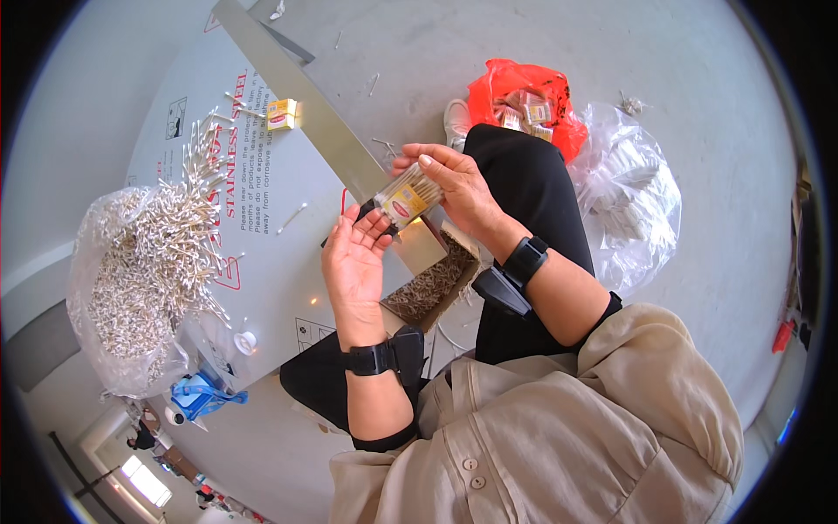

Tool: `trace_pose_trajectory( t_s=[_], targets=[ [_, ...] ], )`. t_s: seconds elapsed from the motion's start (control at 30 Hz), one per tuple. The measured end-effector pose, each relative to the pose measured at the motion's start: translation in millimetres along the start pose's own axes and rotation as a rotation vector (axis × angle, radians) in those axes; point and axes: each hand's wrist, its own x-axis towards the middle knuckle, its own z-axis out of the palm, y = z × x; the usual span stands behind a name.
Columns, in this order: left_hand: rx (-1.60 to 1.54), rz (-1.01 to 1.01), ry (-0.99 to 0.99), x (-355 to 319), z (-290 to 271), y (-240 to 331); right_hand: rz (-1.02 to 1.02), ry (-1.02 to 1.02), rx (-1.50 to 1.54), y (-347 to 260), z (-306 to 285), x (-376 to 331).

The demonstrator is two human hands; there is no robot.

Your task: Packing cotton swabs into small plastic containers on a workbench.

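A clear pack of cotton swabs [408,197] with a yellow and red label is held tilted in front of me. My right hand [464,188] is closed around its upper right end. Beneath the lower left end, my left hand [358,262] is palm up, its fingers apart and slightly bent. Its fingertips are at the pack's edge; whether they touch it is unclear. Below the hands is an open cardboard box [472,247] with brown, stick-like contents. A dark object partly shows behind the left fingers, its kind hidden.
A film-covered steel table [279,262] bears a large plastic bag of loose cotton swabs [148,271], a small yellow box [281,114] and stray swabs. A red bag of packs [499,83] and a clear plastic bag [633,196] stand on the right. A blue item [199,395] lies lower left.
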Motion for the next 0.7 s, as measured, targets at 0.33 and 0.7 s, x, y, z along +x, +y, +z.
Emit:
trace_pose_trajectory(
  t_s=[0.33, 0.7],
  targets=[
    [0.076, 0.064, -0.011, 6.9, 13.2, -0.7, -0.033, -0.075, -0.087, 2.2, 1.1, -1.8],
    [0.303, 0.095, -0.061, -0.1, 6.4, -1.6, -0.018, -0.060, -0.073, 3.4, 3.1, -1.1]
  ],
)
